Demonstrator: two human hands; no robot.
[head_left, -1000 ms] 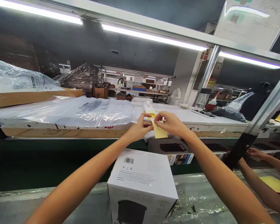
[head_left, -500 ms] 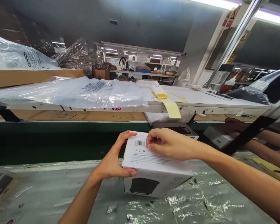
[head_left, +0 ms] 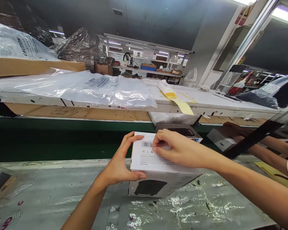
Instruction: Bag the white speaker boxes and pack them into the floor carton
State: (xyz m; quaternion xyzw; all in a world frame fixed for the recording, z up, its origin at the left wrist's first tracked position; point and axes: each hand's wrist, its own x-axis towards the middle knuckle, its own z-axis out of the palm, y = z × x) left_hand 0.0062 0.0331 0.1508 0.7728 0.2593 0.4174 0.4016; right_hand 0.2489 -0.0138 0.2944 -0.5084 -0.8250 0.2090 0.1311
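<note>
A white printed carton box (head_left: 144,164) stands on the plastic-covered bench in front of me. Its top face carries a barcode and small print, and its near side has a picture of a dark object. My left hand (head_left: 121,163) grips the box's left end, with the thumb on the near side and the forefinger over the top. The fingertips of my right hand (head_left: 175,148) are pinched together against the top face, right beside the barcode. Whatever those fingertips hold, if anything, is hidden.
Behind my box, a dark carton (head_left: 180,131) lies on the green belt (head_left: 62,140). A yellow paper strip (head_left: 183,106) hangs off the shelf, beside plastic bags (head_left: 98,91). At right, a co-worker's hands (head_left: 232,129) hold another white box (head_left: 220,139) past a metal post (head_left: 246,44).
The view has shifted and tilted slightly. Both my hands keep nearly the same places on the box, with the right fingertips still pressed near the barcode.
</note>
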